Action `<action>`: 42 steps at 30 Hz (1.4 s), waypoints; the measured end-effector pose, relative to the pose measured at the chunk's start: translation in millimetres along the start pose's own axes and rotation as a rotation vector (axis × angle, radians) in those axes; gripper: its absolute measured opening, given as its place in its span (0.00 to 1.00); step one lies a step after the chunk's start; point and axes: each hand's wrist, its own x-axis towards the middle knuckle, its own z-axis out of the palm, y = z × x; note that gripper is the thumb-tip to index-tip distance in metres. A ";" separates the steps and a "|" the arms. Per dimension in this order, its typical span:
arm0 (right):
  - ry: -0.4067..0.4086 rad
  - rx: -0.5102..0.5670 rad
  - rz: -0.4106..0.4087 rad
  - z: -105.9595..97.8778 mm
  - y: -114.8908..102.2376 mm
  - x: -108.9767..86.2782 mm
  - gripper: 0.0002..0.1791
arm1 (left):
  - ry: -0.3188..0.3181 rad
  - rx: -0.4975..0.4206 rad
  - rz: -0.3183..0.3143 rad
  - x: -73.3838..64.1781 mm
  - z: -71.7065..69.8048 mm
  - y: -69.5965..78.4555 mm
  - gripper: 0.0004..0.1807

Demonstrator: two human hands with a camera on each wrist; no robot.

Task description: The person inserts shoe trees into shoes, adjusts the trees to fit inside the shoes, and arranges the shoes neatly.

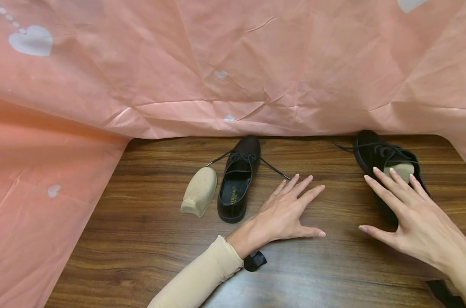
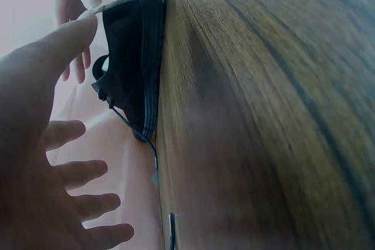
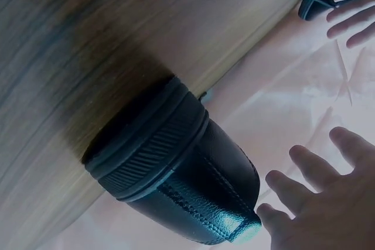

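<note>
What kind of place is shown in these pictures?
Probably an improvised indoor workspace: pink heart-patterned sheeting hangs behind a wood-grain surface with two black lace-up shoes on it.

The right hand (image 1: pixel 419 214) is hiding part of the right shoe (image 1: pixel 371 156) and its insert (image 1: pixel 403 170). Lettering (image 1: pixel 234 194) inside the left shoe (image 1: pixel 238 177) is showing too small to read. The head view's bottom edge is cutting off the sleeve (image 1: pixel 202 273), the top edge a heart (image 1: pixel 410 4). The right wrist view is cropping the left shoe and left hand (image 3: pixel 364 11).
</note>
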 end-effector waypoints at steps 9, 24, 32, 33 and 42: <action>-0.031 0.026 0.010 6.5 -3.4 1.3 0.60 | 0.021 0.018 0.042 -9.9 -3.1 -5.5 0.55; -0.058 0.027 -0.018 19.8 -14.6 9.1 0.59 | 0.010 0.002 0.158 -24.2 -8.6 -10.6 0.52; -0.063 0.018 -0.039 22.4 -22.9 18.5 0.59 | 0.027 0.061 0.187 -35.0 -15.4 -13.3 0.52; -0.062 0.017 -0.044 22.6 -23.6 19.9 0.59 | 0.031 0.067 0.188 -36.5 -16.4 -13.8 0.52; -0.057 0.006 -0.069 24.2 -30.2 28.0 0.58 | 0.097 0.015 0.185 -46.2 -27.6 -17.8 0.50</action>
